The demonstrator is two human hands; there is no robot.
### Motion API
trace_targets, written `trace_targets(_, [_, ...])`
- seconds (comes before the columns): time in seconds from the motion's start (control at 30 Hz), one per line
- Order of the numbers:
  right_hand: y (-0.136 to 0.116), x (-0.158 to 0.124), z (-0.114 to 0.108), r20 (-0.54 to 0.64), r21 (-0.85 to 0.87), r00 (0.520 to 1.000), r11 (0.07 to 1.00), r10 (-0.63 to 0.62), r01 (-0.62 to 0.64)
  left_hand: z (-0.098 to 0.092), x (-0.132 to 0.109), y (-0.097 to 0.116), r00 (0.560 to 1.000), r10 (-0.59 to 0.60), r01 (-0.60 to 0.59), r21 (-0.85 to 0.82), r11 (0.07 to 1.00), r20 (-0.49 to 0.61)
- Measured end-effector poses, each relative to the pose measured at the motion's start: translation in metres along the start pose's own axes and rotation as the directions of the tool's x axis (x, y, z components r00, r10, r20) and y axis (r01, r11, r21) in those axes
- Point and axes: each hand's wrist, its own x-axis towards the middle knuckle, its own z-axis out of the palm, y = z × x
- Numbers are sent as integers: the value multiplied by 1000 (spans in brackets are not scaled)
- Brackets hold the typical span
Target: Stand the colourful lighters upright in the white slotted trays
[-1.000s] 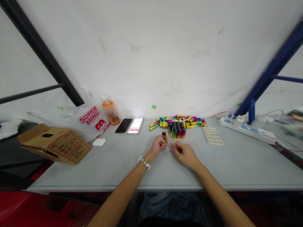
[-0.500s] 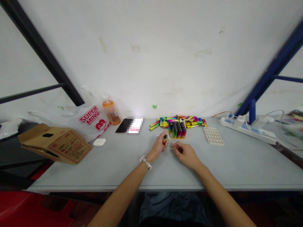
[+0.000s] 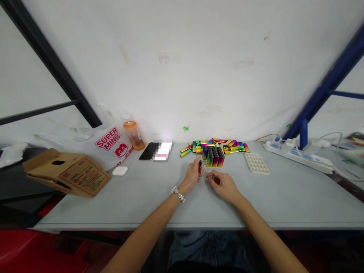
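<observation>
My left hand (image 3: 193, 171) is closed around a lighter (image 3: 200, 164), whose dark top shows between thumb and fingers; most of its body is hidden. To the right, my right hand (image 3: 224, 185) lies on the table with its fingers curled in, and I see nothing in it. Just beyond the hands, a block of rainbow-coloured lighters (image 3: 215, 157) with black tops stands upright in rows. A pale dimpled tray (image 3: 200, 160) partly shows beside that block, behind my left hand. Behind it, more shiny lighters (image 3: 233, 148) lie in a loose heap by the wall.
A second pale tray (image 3: 257, 163) lies right of the lighters, near a white power strip (image 3: 298, 156). On the left are a phone (image 3: 149, 151), an orange drink bottle (image 3: 134, 134), a white case (image 3: 120, 171), a plastic bag (image 3: 85, 146) and a cardboard box (image 3: 68, 172).
My left hand has shifted slightly to the right and turned, and the lighter in it shows from a different side. My right hand has stayed in place.
</observation>
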Motion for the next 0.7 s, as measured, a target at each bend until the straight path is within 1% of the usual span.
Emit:
trace_targets(0.23, [0, 0, 0, 4, 7, 1000, 1000, -5, 5, -1, -3, 1, 1000, 28, -28, -33, 999, 4])
trace_targets(0.4, [0, -1, 0, -2, 12, 1000, 1000, 3, -3, -4, -2, -1, 1000, -10, 10, -113, 994, 4])
trace_targets(0.57, [0, -1, 0, -1, 8, 1000, 1000, 3, -3, -5, -3, -1, 999, -6, 10, -145, 989, 34])
trace_targets(0.7, [0, 0, 0, 1, 3, 1000, 1000, 4, -4, -5, -3, -1, 999, -4, 10, -153, 988, 38])
